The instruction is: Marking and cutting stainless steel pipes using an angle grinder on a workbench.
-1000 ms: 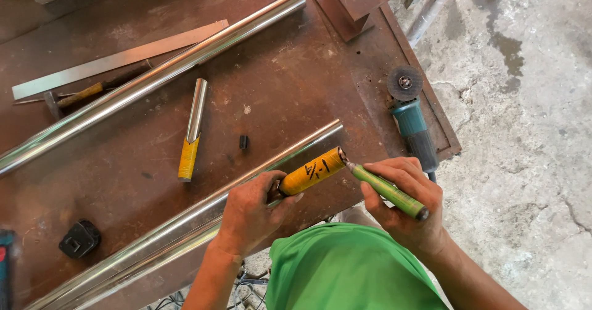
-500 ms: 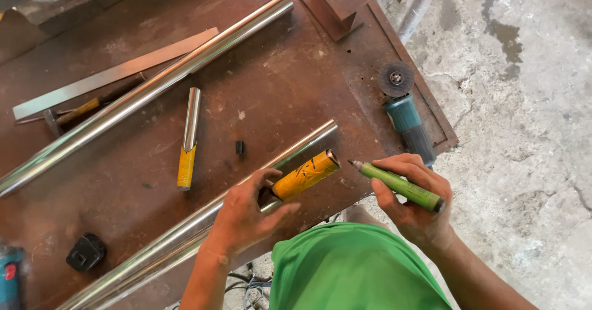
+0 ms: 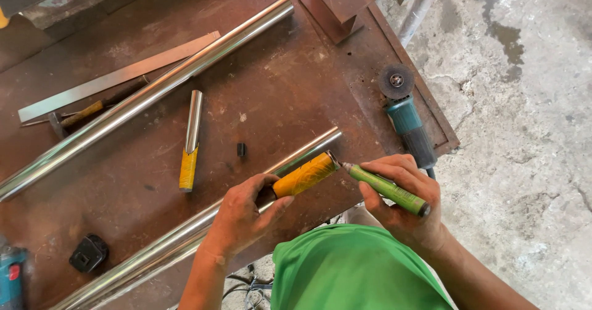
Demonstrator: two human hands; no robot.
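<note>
At the table's near edge, the left hand [image 3: 243, 214] is gripping a short tube [image 3: 305, 174] wrapped in yellow tape, while the right hand [image 3: 404, 202] is pinching a green marker [image 3: 385, 188], tip touching the tube's end. The tube is looking light, stiff and slippery; the taped part is offering the better hold.

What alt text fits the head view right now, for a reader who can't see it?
Over a rusty metal table, the left hand holds a short tube wrapped in yellow tape while the right hand puts a green marker to its end. Long steel tubes and an angle grinder lie nearby.
</note>
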